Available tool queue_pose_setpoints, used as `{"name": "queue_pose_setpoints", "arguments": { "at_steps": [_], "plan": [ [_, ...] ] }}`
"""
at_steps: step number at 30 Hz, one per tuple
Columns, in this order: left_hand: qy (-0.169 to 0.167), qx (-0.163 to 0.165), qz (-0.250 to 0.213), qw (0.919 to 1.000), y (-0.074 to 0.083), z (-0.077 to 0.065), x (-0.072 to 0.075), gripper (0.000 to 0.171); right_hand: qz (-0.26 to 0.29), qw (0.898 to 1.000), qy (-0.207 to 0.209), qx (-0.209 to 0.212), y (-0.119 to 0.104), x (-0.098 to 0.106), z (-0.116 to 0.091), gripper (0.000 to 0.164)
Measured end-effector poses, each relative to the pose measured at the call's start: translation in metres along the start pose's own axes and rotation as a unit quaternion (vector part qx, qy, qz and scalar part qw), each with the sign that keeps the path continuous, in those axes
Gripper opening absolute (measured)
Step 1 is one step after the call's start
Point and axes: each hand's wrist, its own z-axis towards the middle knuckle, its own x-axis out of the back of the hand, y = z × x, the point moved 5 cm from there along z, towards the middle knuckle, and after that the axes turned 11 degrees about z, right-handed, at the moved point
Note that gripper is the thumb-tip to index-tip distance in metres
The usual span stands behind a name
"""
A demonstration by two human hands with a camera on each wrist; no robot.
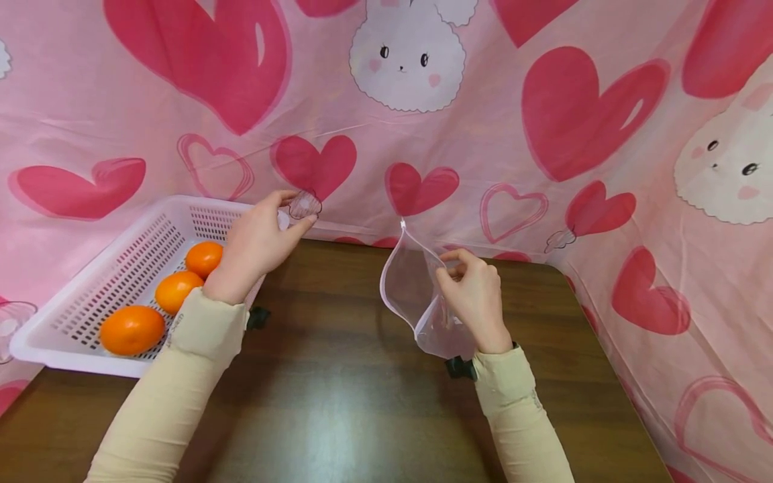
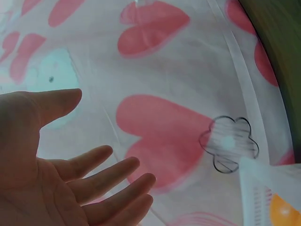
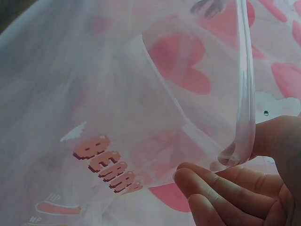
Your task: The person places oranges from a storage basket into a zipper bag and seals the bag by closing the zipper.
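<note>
My right hand (image 1: 474,295) pinches the edge of a clear zip bag (image 1: 410,275) whose mouth gapes open, its white slider at the top. In the right wrist view, thumb and fingers grip the rim of the bag (image 3: 141,117), which carries pink "BERRY" lettering. My left hand (image 1: 260,238) is raised over the right edge of a white basket (image 1: 90,275), thumb and fingers apart with nothing between them. The left wrist view shows that hand (image 2: 80,174) with its palm bare. Inside the basket lie oranges: a near one (image 1: 131,330), a middle one (image 1: 177,292) and a far one (image 1: 204,259).
A brown wooden table (image 1: 338,402) lies under both hands. Behind it and along the right side hangs a pink cloth (image 1: 471,141) with hearts and rabbit faces. The basket stands at the table's left, against the cloth.
</note>
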Motion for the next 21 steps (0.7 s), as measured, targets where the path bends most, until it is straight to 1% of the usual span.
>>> {"name": "queue_pose_setpoints", "arguments": {
  "at_steps": [4,7,13,21],
  "plan": [
    [-0.012,0.016,-0.017,0.9996,-0.013,0.006,0.0,0.065,0.001,1.0,-0.002,-0.002,0.001,0.0,0.001,0.016],
    [-0.021,0.028,-0.022,0.9992,-0.022,0.01,0.002,0.069,0.0,1.0,-0.003,-0.003,0.001,0.0,0.001,0.016],
    [-0.033,0.045,-0.014,0.9984,-0.04,0.021,0.005,0.073,-0.004,1.0,0.0,-0.002,0.002,0.0,0.002,0.015],
    [-0.052,0.052,-0.009,0.9972,-0.063,0.034,0.006,0.075,0.001,1.0,0.004,-0.001,0.002,-0.001,0.004,0.016]
  ]
}}
